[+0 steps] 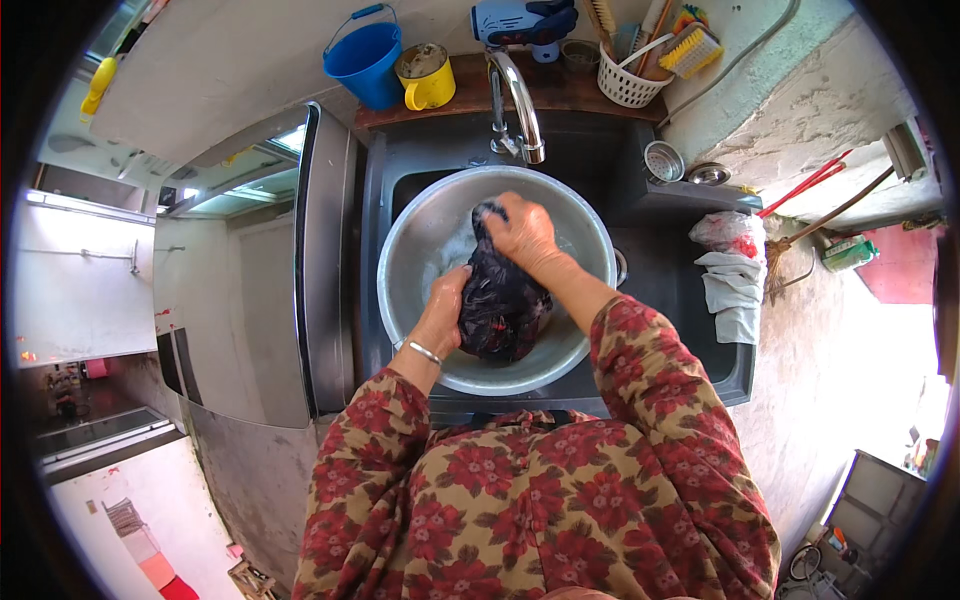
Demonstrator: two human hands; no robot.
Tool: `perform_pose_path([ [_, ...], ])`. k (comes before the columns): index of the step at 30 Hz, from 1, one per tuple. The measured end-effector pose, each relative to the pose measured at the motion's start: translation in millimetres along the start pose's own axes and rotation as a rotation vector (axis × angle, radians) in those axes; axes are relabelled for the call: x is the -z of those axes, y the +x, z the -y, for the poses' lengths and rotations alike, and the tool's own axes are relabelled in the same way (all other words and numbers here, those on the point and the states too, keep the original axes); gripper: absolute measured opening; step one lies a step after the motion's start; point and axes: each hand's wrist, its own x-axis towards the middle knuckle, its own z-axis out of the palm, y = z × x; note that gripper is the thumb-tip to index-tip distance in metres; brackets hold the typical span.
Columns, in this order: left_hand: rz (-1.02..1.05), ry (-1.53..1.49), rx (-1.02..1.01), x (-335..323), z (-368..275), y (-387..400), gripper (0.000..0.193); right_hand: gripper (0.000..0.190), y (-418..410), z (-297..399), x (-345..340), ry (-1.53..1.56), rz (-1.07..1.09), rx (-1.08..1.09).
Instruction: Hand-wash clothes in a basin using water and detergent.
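A bunched dark wet cloth [501, 307] lies in a round metal basin [570, 202], its lower part resting inside. My right hand [525, 229] grips the cloth's upper end near the middle of the basin. On the cloth's left side, my left hand [448, 304] holds it with the thumb on top; its other fingers are mostly hidden. Whitish suds or water [450, 251] show on the basin's floor beside the cloth. Above the basin's far rim curves a chrome faucet [521, 97], and no stream is visible from it.
The basin sits in a dark sink [652, 300]. Behind it, a ledge holds a blue bucket [365, 64], a yellow mug [435, 88] and a white basket [630, 82] of brushes. Grey cloths [731, 292] hang over the right edge. At left stands a glossy-lidded appliance [240, 277].
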Motion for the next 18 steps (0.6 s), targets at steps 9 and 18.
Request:
perform_pose_path([
  [9, 0.306, 0.842, -0.357, 2.3, 38.7, -32.2, 0.029, 0.031, 12.5, -15.0, 36.8, 0.095, -0.087, -0.061],
  [18, -0.030, 0.626, -0.396, -24.5, 36.6, -12.4, 0.038, 0.068, -19.9, -35.9, -0.6, -0.403, 0.405, -0.097],
])
